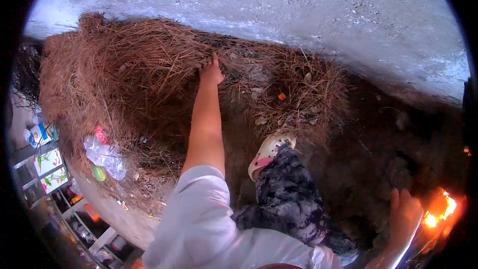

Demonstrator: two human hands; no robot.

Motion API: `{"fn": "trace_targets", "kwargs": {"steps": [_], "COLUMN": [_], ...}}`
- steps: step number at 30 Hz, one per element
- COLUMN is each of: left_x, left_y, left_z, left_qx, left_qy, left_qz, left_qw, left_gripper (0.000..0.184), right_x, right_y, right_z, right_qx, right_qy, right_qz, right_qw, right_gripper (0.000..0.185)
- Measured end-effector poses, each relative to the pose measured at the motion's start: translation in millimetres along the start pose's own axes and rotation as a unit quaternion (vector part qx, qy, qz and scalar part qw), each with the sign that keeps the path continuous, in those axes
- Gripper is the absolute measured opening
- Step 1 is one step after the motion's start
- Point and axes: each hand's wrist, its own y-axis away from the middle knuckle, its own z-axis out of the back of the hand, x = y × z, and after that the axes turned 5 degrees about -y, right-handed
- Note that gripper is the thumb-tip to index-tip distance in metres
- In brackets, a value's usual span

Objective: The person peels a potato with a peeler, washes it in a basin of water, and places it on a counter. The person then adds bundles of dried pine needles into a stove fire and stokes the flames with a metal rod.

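Note:
My left hand (211, 73) reaches forward to a big heap of dry brown pine needles (144, 55) against the wall. Its index finger points away from me and the thumb stands apart; the other fingertips are partly hidden among the needles. My right hand (405, 214) is low at the right, beside a bright fire (440, 211). Its fingers look curled, and I cannot make out anything in them. A smaller pile of needles and dead leaves (303, 89) lies right of my left hand, with an orange scrap (282, 96) on it.
A rough grey wall (298, 10) runs along the back. My foot in a pale clog (269, 152) is on the dark ground. At the left lie a clear plastic bag (107, 157), a green round thing (98, 173) and tiled shelving (50, 169) with several items.

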Motion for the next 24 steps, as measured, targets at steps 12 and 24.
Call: {"fn": "trace_targets", "kwargs": {"steps": [12, 24], "left_x": [33.5, -38.7], "left_y": [51.6, 157.0], "left_z": [-40.7, -38.4], "left_qx": [-0.197, -0.253], "left_qy": [-0.129, 0.013], "left_qz": [-0.213, -0.440], "left_qw": [0.948, 0.862], "left_gripper": [0.044, 0.037], "right_x": [3.8, -24.7], "right_y": [0.0, 1.5], "right_z": [3.8, -26.5], "right_qx": [-0.009, -0.059], "right_qy": [-0.026, -0.019], "right_qz": [-0.012, 0.052], "right_qw": [1.000, 0.997], "right_gripper": [0.026, 0.033]}}
